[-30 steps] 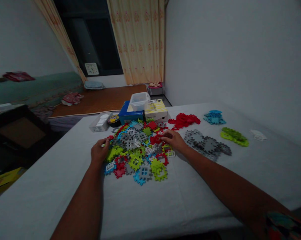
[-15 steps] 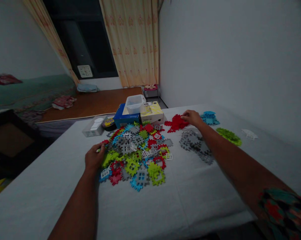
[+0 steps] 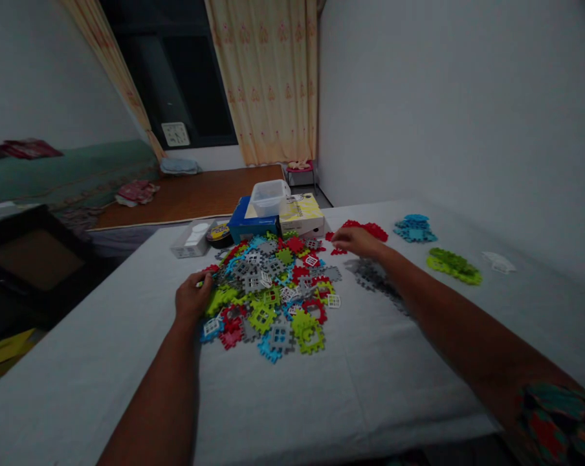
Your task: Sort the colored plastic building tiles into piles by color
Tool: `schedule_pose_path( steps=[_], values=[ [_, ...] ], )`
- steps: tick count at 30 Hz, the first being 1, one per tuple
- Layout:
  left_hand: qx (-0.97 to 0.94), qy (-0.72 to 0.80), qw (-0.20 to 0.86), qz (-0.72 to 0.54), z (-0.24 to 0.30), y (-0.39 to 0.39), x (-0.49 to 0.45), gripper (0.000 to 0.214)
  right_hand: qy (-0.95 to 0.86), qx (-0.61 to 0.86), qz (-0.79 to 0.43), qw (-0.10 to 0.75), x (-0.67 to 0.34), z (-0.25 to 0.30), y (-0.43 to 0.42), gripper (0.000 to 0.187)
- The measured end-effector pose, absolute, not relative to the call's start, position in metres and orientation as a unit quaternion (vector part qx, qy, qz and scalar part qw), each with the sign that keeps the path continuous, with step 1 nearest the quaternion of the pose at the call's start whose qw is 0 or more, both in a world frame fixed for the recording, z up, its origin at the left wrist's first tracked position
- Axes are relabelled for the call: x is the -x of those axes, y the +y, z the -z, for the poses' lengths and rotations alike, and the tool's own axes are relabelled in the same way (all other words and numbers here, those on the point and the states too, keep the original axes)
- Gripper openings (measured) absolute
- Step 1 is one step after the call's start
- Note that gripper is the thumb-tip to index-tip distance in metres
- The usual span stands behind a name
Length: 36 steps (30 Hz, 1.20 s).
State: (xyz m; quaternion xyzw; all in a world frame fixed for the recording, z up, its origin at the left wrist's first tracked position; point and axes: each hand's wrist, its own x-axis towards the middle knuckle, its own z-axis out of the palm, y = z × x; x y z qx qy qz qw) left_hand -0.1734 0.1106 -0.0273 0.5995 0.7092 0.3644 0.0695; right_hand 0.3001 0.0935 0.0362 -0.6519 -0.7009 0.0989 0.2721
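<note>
A mixed heap of square, notched plastic building pieces (image 3: 268,285) in red, green, blue, grey and white lies on the table. At its left edge is my left hand (image 3: 194,296), fingers curled and closed on a red building piece (image 3: 211,268). My right hand (image 3: 359,242) hovers between the heap and a pile of red pieces (image 3: 376,230), partly covering that pile. Its fingers are slightly bent and apart, with nothing visible in them. Grey pieces (image 3: 370,275) lie beneath my right forearm, partly hidden by it.
Sorted blue pieces (image 3: 415,228), green pieces (image 3: 453,266) and white pieces (image 3: 499,262) lie to the right. Behind the heap stand a blue box (image 3: 251,226), a yellow box (image 3: 302,213), a clear plastic tub (image 3: 270,197), a round black tin (image 3: 219,236) and a white container (image 3: 190,240).
My right hand has moved left, away from the red pile towards the mixed heap. My left hand stays at the heap's left edge. The view has shifted slightly.
</note>
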Motion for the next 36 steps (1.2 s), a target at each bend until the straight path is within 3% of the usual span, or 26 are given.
schedule_pose_path(
  steps=[5, 19, 24, 28, 36],
  values=[
    [-0.610, 0.700, 0.059, -0.366, 0.029, 0.111, 0.175, 0.040, -0.819, 0.514, -0.201, 0.157, -0.253, -0.013, 0.068, 0.008],
    [-0.607, 0.708, 0.057, -0.356, 0.032, 0.116, 0.177, 0.038, -0.781, 0.473, -0.384, 0.138, -0.258, -0.004, 0.054, 0.039],
    [-0.604, 0.713, 0.055, -0.352, 0.031, 0.115, 0.178, 0.036, -0.730, 0.466, -0.464, 0.185, -0.259, -0.008, 0.054, 0.037],
    [-0.614, 0.706, 0.055, -0.348, 0.029, 0.114, 0.176, 0.037, -0.668, 0.472, -0.498, 0.287, -0.255, -0.007, 0.054, 0.035],
    [-0.608, 0.711, 0.058, -0.350, 0.030, 0.115, 0.176, 0.036, -0.596, 0.523, -0.368, 0.486, -0.284, -0.014, 0.069, 0.037]
  ],
)
